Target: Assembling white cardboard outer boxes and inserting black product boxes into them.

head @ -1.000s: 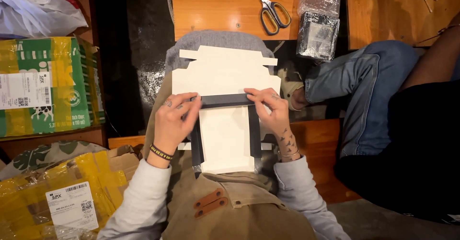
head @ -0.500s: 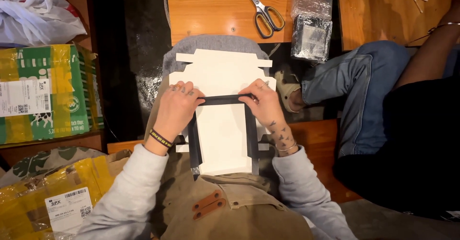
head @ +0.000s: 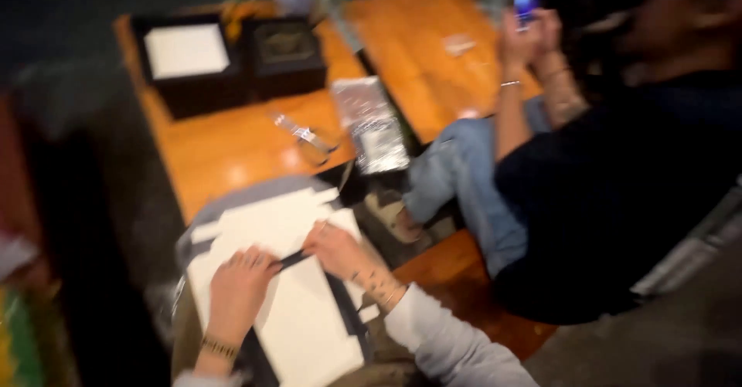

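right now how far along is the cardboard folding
Early. The flat white cardboard blank lies unfolded on the lap. Both hands, left and right, press a dark strip across it. Two finished-looking dark boxes sit on the wooden table. The blank's flaps are not yet raised.
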